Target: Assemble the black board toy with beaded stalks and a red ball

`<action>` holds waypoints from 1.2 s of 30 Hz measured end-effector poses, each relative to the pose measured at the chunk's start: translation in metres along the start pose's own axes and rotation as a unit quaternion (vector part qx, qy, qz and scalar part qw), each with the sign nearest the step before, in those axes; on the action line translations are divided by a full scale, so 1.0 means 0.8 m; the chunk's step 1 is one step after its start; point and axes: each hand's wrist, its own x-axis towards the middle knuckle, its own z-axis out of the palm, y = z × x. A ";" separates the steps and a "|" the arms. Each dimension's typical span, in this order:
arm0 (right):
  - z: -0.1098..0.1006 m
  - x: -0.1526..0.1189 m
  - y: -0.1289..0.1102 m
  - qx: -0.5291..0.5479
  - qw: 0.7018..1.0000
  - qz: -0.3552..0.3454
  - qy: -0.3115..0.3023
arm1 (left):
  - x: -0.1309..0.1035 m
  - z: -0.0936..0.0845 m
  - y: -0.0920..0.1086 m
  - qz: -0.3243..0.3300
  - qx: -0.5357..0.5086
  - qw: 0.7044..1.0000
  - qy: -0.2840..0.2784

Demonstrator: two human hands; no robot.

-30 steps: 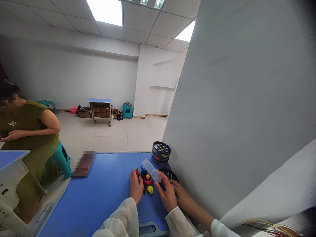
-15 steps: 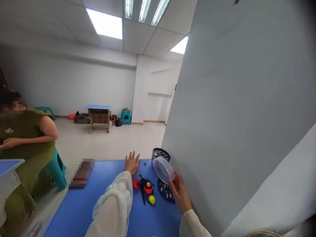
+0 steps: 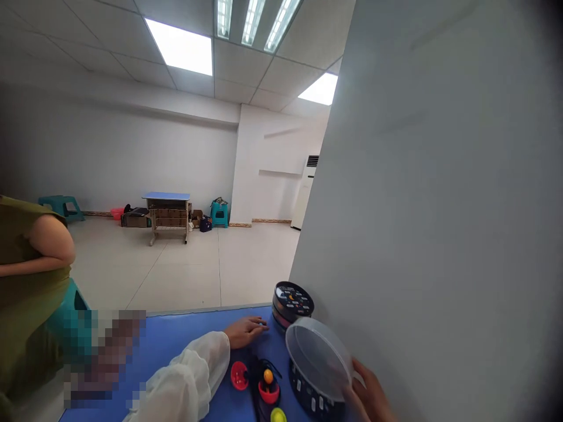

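Note:
In the head view my right hand (image 3: 372, 390) grips the rim of a clear round plastic tub (image 3: 319, 357), tilted with its mouth facing up and left. Part of a black round patterned box or lid (image 3: 314, 401) shows beneath it. My left hand (image 3: 248, 332) is low over the blue table, fingers stretched out to the right. A tiny blue ball (image 3: 261, 324) is at its fingertips; whether they touch it I cannot tell. Closer to me lie a red cup (image 3: 240, 375), another red cup (image 3: 268, 394) with an orange ball (image 3: 268, 375), a yellow-green ball (image 3: 278, 415) and black parts.
A round black patterned tin (image 3: 293, 302) stands at the table's far right corner, beside a grey wall panel (image 3: 417, 234). The blue table (image 3: 189, 334) stretches left to a blurred-out object (image 3: 109, 357). A seated person (image 3: 35, 293) is at the left; a small desk (image 3: 167, 214) stands far back.
My left hand has gone from spread fingers to reaching right, at the blue ball. The clear tub and my right hand have come nearer and lower. The view has shifted slightly.

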 end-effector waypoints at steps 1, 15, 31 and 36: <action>0.013 0.004 -0.010 0.002 0.999 0.027 -0.024 | -0.009 0.001 0.004 0.001 -0.012 1.000 -0.014; 0.184 0.057 -0.007 -0.135 0.964 0.176 -0.146 | -0.106 -0.003 0.087 -0.003 0.055 0.991 -0.120; 0.133 0.062 0.003 -0.261 0.937 0.015 -0.232 | -0.129 0.030 0.089 -0.110 -0.114 0.983 0.092; 0.110 0.026 -0.020 -0.206 0.942 -0.052 -0.261 | -0.126 0.036 0.074 -0.127 -0.202 0.960 0.148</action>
